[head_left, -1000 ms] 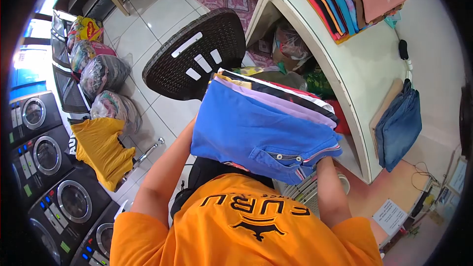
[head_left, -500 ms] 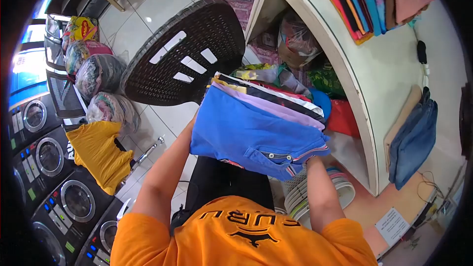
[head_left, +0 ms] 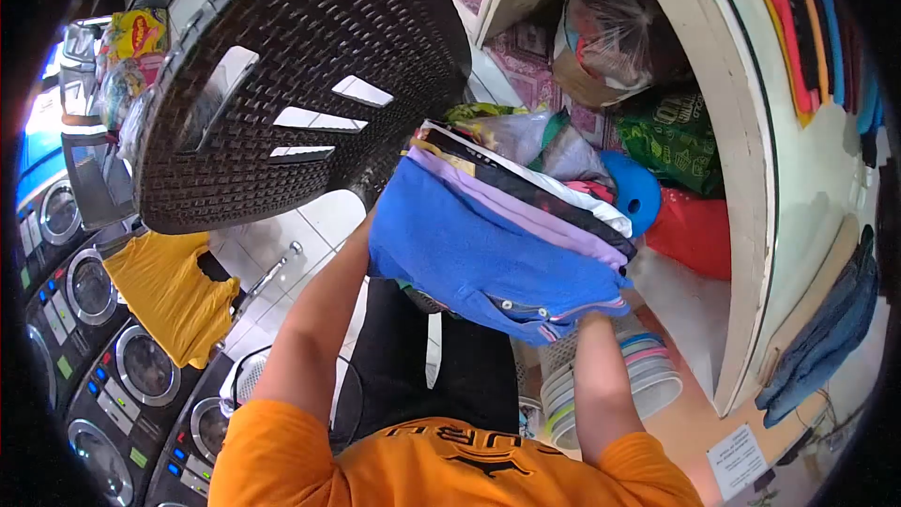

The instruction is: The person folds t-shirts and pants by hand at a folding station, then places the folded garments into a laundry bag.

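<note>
A stack of folded clothes, with a blue polo shirt (head_left: 469, 244) on the near side, is held out in front of my body. Behind the polo come a lilac garment (head_left: 526, 195), a black one and a white one. My left hand (head_left: 373, 225) grips the stack's left end, its fingers mostly hidden by the cloth. At the lower right corner, my right hand (head_left: 593, 323) is wrapped under the stack, fingers also largely covered. Just beyond the stack stands a dark brown woven-pattern plastic chair (head_left: 310, 66), its backrest close to my left hand.
On the right is a white counter (head_left: 807, 160) with open shelves holding plastic bags (head_left: 610, 33) and a green bag (head_left: 671, 136). Folded jeans (head_left: 826, 319) lie on it. Stacked basins (head_left: 648, 380) sit below. Black washing machines (head_left: 145, 361) and a yellow shirt (head_left: 174, 291) are at left.
The view has moved forward, so the chair and shelf look nearer and larger. Both hands still hold the clothes stack, now close beside the chair's backrest.
</note>
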`<action>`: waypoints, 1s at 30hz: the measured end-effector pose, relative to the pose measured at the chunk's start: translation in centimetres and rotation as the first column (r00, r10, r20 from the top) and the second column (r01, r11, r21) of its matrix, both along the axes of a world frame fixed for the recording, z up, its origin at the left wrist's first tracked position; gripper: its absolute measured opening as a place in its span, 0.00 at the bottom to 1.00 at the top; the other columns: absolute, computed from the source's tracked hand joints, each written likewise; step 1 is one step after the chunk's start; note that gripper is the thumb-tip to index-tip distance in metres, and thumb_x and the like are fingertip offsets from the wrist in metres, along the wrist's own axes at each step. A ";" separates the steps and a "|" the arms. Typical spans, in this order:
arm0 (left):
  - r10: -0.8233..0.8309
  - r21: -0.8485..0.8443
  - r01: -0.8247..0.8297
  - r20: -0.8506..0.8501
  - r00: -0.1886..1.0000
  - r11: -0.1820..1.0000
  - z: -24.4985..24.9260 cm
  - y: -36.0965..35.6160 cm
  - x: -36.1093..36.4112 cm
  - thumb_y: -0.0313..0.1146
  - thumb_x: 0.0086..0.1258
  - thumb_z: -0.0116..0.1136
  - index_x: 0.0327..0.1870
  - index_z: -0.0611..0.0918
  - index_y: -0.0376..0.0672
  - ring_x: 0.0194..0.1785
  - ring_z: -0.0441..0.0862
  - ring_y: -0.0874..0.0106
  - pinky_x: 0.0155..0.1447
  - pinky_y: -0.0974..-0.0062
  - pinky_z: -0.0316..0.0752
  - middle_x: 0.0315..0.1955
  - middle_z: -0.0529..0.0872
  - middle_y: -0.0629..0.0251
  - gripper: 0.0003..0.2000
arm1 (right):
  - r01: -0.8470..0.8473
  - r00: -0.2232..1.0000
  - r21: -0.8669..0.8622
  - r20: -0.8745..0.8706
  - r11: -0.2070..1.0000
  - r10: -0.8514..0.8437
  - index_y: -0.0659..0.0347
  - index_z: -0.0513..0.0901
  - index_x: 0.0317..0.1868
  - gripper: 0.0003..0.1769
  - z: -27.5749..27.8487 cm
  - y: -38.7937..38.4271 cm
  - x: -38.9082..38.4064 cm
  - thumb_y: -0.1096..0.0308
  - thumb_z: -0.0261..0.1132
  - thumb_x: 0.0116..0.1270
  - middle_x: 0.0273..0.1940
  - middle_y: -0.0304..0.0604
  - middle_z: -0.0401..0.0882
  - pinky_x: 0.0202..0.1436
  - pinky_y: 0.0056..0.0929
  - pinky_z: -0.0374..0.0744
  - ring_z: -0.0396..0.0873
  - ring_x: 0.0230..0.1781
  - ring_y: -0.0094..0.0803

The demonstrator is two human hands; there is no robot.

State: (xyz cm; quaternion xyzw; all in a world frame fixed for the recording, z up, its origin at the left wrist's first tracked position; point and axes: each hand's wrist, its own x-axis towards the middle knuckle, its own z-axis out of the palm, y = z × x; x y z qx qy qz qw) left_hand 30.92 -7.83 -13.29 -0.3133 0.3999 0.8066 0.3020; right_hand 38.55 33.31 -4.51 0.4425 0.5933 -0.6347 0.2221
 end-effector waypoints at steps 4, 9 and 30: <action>0.017 0.010 -0.017 -0.008 1.000 1.000 -1.1 -0.4 0.1 0.38 0.66 0.48 0.56 0.69 0.39 0.41 0.77 0.70 0.46 0.74 0.74 0.43 0.77 0.57 0.20 | -0.037 0.994 -0.066 0.103 0.997 0.044 0.67 0.71 0.50 0.19 4.0 3.1 -1.2 0.65 0.53 0.62 0.47 0.48 0.73 0.55 0.32 0.67 0.71 0.47 0.36; -0.329 -0.549 0.215 -0.117 0.937 0.807 1.8 0.4 -1.5 0.35 0.63 0.52 0.55 0.69 0.39 0.40 0.75 0.71 0.45 0.75 0.71 0.41 0.77 0.58 0.20 | -0.116 0.920 0.844 -0.107 0.524 0.376 0.66 0.72 0.45 0.13 18.3 0.1 -8.3 0.73 0.53 0.59 0.50 0.47 0.72 0.52 0.30 0.69 0.71 0.47 0.36; -0.757 -0.986 0.140 0.023 0.654 0.092 5.8 -1.6 -8.4 0.29 0.58 0.47 0.39 0.76 0.43 0.36 0.79 0.54 0.39 0.59 0.75 0.33 0.80 0.51 0.09 | -0.497 -0.336 0.810 0.153 -0.313 0.929 0.28 0.71 0.55 0.37 15.6 -25.0 -14.3 0.45 0.69 0.39 0.65 0.42 0.54 0.57 0.70 0.44 0.47 0.66 0.52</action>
